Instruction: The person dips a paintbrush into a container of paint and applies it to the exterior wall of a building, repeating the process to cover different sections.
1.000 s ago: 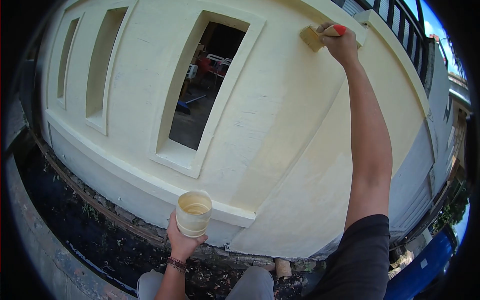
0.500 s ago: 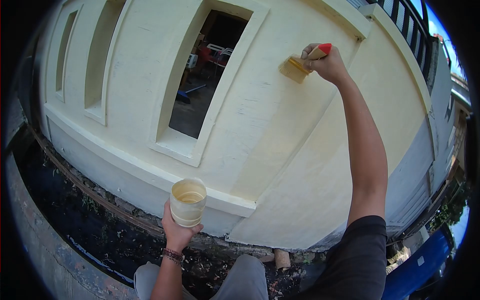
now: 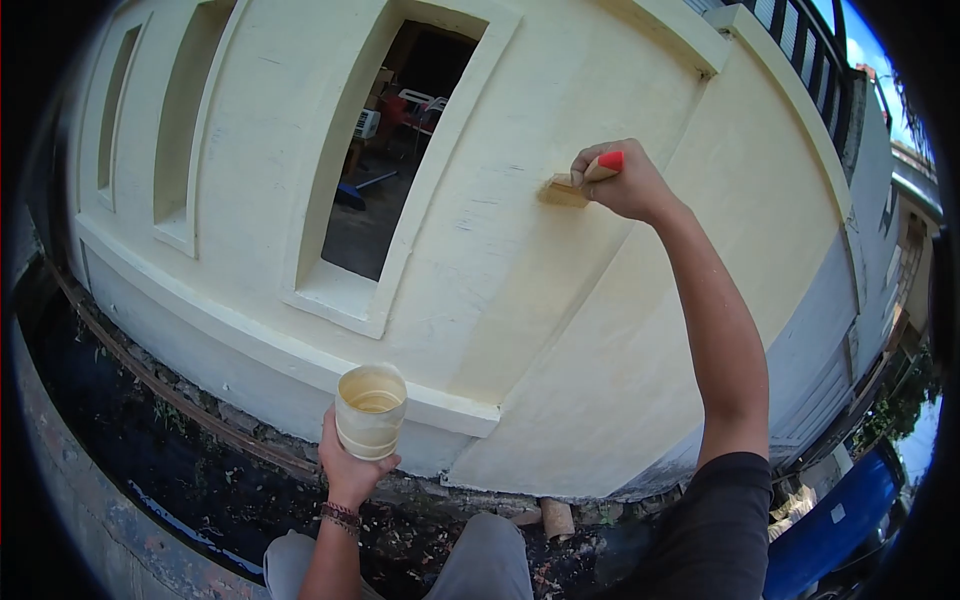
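Note:
My right hand (image 3: 622,182) is closed around a paintbrush (image 3: 606,165) with a red-tipped wooden handle. Its bristles press against the cream wall (image 3: 450,250), to the right of the tall window opening. A band of darker, wet-looking paint runs down the wall beneath the brush. Low in front of me, my left hand (image 3: 352,462) grips a paint cup (image 3: 370,415), pale and streaked, with a cut-open top. Yellowish paint shows inside it. The cup is upright, apart from the wall.
A tall window opening (image 3: 395,150) shows a dim room behind. A ledge (image 3: 440,408) juts out along the wall's foot. Below runs a dark, littered ditch (image 3: 230,500) with a pipe stub (image 3: 557,519). A blue barrel (image 3: 835,520) stands at lower right.
My right hand has moved the paintbrush down the wall and slightly left. My left hand still holds the cup low, and the whole view has shifted a little.

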A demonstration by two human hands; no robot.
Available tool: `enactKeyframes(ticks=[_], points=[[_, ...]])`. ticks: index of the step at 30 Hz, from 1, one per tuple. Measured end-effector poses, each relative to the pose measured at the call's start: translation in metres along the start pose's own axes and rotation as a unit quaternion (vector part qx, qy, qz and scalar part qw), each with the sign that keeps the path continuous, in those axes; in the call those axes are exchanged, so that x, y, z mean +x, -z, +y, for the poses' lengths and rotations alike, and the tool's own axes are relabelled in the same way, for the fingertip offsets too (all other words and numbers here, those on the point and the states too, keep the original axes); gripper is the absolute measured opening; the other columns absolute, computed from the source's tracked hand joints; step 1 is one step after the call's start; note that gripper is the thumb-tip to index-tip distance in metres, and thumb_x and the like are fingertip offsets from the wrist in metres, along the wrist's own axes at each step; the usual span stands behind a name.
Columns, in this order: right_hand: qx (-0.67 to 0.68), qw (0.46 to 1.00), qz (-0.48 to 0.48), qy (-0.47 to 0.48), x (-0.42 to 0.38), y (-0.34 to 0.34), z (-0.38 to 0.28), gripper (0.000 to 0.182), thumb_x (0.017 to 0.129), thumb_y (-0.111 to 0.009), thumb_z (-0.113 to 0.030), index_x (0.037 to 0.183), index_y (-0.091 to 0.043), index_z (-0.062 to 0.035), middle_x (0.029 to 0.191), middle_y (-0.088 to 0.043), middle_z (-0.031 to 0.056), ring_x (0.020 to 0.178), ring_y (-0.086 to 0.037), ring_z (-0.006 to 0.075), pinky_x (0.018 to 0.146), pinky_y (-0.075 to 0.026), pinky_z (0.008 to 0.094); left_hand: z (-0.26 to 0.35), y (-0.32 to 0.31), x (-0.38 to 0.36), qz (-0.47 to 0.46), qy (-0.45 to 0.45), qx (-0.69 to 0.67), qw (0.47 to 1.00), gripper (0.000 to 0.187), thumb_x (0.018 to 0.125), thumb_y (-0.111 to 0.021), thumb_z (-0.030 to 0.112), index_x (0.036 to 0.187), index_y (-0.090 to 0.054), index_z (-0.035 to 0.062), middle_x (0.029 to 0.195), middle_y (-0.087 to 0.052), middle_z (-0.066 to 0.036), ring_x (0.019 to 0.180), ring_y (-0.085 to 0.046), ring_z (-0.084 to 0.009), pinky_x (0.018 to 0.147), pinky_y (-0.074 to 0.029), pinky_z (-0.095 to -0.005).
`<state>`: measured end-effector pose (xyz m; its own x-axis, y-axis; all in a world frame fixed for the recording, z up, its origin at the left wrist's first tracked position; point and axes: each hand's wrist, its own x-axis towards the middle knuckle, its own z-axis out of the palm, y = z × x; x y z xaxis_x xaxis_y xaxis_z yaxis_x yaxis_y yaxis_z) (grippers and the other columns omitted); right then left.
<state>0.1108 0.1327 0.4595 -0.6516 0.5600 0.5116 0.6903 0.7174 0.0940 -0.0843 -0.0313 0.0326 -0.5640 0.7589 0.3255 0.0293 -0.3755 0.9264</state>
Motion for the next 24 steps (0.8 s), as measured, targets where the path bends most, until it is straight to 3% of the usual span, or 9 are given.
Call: enactKeyframes(ticks=[2, 5, 10, 13, 15, 16, 19, 22, 24], points=[[0.030, 0.989, 0.143, 0.014, 0.037, 0.065, 0.025, 0.012, 0.072, -0.066, 0.002, 0.082, -0.070, -0.0040, 0.073, -0.065, 0.0011, 0.069, -0.059, 0.0104, 0.063, -0.051, 0.0284, -0.001, -0.002, -0.001, 0.007, -0.012, 0.005, 1.000, 0.091, 0.046, -0.091, 0.001, 0.126, -0.050, 0.0039, 0.115, -0.065, -0.007, 0.106, -0.064, -0.0197, 0.093, -0.053, -0.0350], [-0.093, 0.916, 0.372, 0.119, 0.064, 0.112, 0.046, 0.012, 0.079, -0.068, -0.004, 0.088, -0.073, -0.0103, 0.084, -0.071, 0.0041, 0.072, -0.066, 0.0175, 0.068, -0.053, 0.0305, 0.001, -0.005, -0.002, -0.003, -0.017, 0.007, 1.000, 0.090, 0.048, -0.090, 0.003, 0.128, -0.050, 0.0028, 0.115, -0.066, -0.009, 0.105, -0.065, -0.0203, 0.092, -0.054, -0.0352], [-0.278, 0.902, 0.267, 0.193, -0.002, -0.009, 0.045, 0.016, 0.076, -0.067, -0.002, 0.086, -0.065, -0.0142, 0.092, -0.063, 0.0016, 0.085, -0.063, 0.0248, 0.067, -0.052, 0.0373, -0.011, -0.010, -0.002, -0.011, -0.022, 0.003, 1.000, 0.087, 0.048, -0.090, 0.006, 0.125, -0.051, 0.0028, 0.113, -0.065, -0.008, 0.103, -0.064, -0.0193, 0.091, -0.053, -0.0343], [-0.274, 0.905, 0.105, 0.309, -0.096, -0.136, 0.027, 0.010, 0.073, -0.070, -0.014, 0.078, -0.062, -0.0124, 0.086, -0.058, 0.0044, 0.083, -0.063, 0.0213, 0.066, -0.054, 0.0351, -0.005, -0.012, -0.003, -0.014, -0.014, 0.001, 1.000, 0.086, 0.048, -0.090, 0.005, 0.124, -0.051, 0.0027, 0.113, -0.065, -0.008, 0.103, -0.064, -0.0194, 0.091, -0.053, -0.0340], [-0.158, 0.948, -0.037, 0.275, -0.136, -0.174, 0.008, 0.006, 0.075, -0.069, -0.010, 0.077, -0.064, -0.0116, 0.083, -0.060, 0.0052, 0.080, -0.064, 0.0210, 0.065, -0.054, 0.0354, -0.005, -0.014, -0.004, -0.021, -0.008, 0.001, 1.000, 0.087, 0.047, -0.089, 0.005, 0.125, -0.051, 0.0025, 0.114, -0.065, -0.008, 0.104, -0.064, -0.0196, 0.092, -0.053, -0.0342], [-0.153, 0.949, -0.040, 0.274, -0.131, -0.168, 0.009, 0.006, 0.075, -0.069, -0.010, 0.077, -0.064, -0.0116, 0.083, -0.060, 0.0052, 0.080, -0.064, 0.0210, 0.065, -0.054, 0.0354, -0.006, -0.015, -0.004, -0.024, -0.010, -0.003, 1.000, 0.088, 0.047, -0.089, 0.004, 0.126, -0.050, 0.0023, 0.114, -0.065, -0.009, 0.105, -0.064, -0.0198, 0.093, -0.053, -0.0345], [0.017, 0.992, 0.081, 0.092, -0.072, -0.097, 0.017, 0.017, 0.073, -0.064, 0.003, 0.084, -0.070, -0.0091, 0.081, -0.067, 0.0078, 0.075, -0.065, 0.0225, 0.065, -0.052, 0.0360, -0.014, -0.016, -0.007, -0.026, -0.008, 0.008, 1.000, 0.095, 0.047, -0.090, 0.003, 0.132, -0.049, 0.0017, 0.119, -0.065, -0.010, 0.109, -0.063, -0.0205, 0.096, -0.052, -0.0355], [-0.028, 0.943, 0.305, 0.130, -0.032, -0.031, 0.028, 0.015, 0.077, -0.065, 0.004, 0.086, -0.071, -0.0077, 0.085, -0.069, 0.0056, 0.067, -0.064, 0.0230, 0.062, -0.052, 0.0312, -0.014, -0.017, -0.009, -0.033, -0.013, 0.021, 0.999, 0.098, 0.047, -0.091, 0.002, 0.135, -0.047, 0.0014, 0.123, -0.064, -0.010, 0.112, -0.063, -0.0211, 0.098, -0.051, -0.0358], [-0.125, 0.915, 0.347, 0.163, -0.035, -0.039, 0.031, 0.018, 0.076, -0.067, 0.003, 0.087, -0.070, -0.0105, 0.085, -0.067, 0.0030, 0.074, -0.065, 0.0224, 0.062, -0.052, 0.0326, -0.007, -0.019, -0.010, -0.042, -0.035, 0.008, 0.998, 0.099, 0.048, -0.091, 0.001, 0.136, -0.047, 0.0015, 0.124, -0.063, -0.010, 0.113, -0.062, -0.0211, 0.099, -0.051, -0.0358]])
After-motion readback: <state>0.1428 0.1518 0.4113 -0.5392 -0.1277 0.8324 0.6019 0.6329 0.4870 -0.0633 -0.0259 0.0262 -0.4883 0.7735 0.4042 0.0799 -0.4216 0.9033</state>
